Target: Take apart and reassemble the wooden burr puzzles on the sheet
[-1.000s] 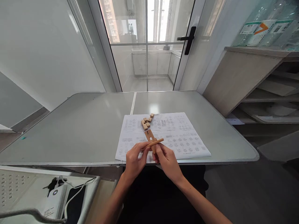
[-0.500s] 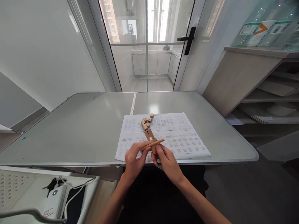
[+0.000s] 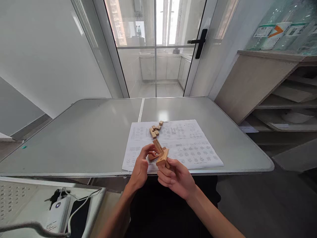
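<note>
A small assembly of interlocking wooden puzzle pieces (image 3: 162,158) is over the near part of the printed sheet (image 3: 198,150). My right hand (image 3: 174,175) is closed round its near right end, thumb on top and fingers curled underneath. One flat wooden bar (image 3: 158,145) sticks up and away at a slant, and another piece (image 3: 153,157) juts to the left. My left hand (image 3: 141,167) is at the left side, fingertips bent against or just beside the wood, thumb apart from them. Which fingertips touch is hard to make out.
Several small wooden blocks (image 3: 153,132) lie on the sheet's far left part. The sheet rests on a grey folding table (image 3: 74,138) near its front edge. A low white cart (image 3: 24,198) with a power bank and cables stands at lower left. Shelves (image 3: 267,79) stand at right.
The assembly has been turned, and the round-edged stick no longer lies crosswise. My left hand has loosened its pinch and moved slightly left; my right hand now grips the assembly from below.
</note>
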A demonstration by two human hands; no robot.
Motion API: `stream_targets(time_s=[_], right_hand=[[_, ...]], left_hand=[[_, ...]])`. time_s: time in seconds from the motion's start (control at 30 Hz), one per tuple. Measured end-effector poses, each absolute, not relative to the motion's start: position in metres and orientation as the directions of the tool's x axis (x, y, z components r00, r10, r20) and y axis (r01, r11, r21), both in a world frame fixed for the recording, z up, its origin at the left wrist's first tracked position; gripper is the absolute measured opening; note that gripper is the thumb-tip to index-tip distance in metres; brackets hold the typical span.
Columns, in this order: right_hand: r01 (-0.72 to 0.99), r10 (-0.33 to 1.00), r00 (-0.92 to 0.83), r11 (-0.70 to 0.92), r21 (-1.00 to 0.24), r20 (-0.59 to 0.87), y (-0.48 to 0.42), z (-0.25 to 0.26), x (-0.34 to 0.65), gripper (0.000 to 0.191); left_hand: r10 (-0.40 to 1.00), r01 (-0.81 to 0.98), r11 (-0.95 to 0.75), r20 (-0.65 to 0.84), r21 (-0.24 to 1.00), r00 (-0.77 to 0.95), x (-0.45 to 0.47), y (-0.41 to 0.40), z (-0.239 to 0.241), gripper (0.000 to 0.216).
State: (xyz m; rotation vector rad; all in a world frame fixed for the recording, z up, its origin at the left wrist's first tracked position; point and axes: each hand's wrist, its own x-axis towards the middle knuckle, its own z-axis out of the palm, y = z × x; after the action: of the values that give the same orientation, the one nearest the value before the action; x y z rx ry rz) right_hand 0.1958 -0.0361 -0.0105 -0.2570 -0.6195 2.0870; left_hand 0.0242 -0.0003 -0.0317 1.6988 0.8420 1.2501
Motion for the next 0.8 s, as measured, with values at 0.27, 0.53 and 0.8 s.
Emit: stream_targets(time_s=[0.27, 0.53, 0.8], right_hand=[[-0.782, 0.763, -0.621, -0.617, -0.084, 0.182, -0.031, -0.027, 0.164, 0.036], [-0.752, 0.758, -0.648, -0.621, -0.223, 0.073, -0.032, -0.019, 0.156, 0.031], [-0.074, 0.983, -0.175, -0.076, -0.994, -0.062, -0.042, -0.003, 0.189, 0.045]], left_hand=[[0.864, -0.029, -0.229, 0.217, 0.973, 0.455, 0.017, 0.009, -0.017, 0.055], [0.959, -0.050, -0.142, 0.150, 0.989, 0.242, 0.013, 0.010, -0.026, 0.045], [0.981, -0.128, -0.136, 0.152, 0.982, 0.122, 0.020, 0.012, -0.030, 0.045]])
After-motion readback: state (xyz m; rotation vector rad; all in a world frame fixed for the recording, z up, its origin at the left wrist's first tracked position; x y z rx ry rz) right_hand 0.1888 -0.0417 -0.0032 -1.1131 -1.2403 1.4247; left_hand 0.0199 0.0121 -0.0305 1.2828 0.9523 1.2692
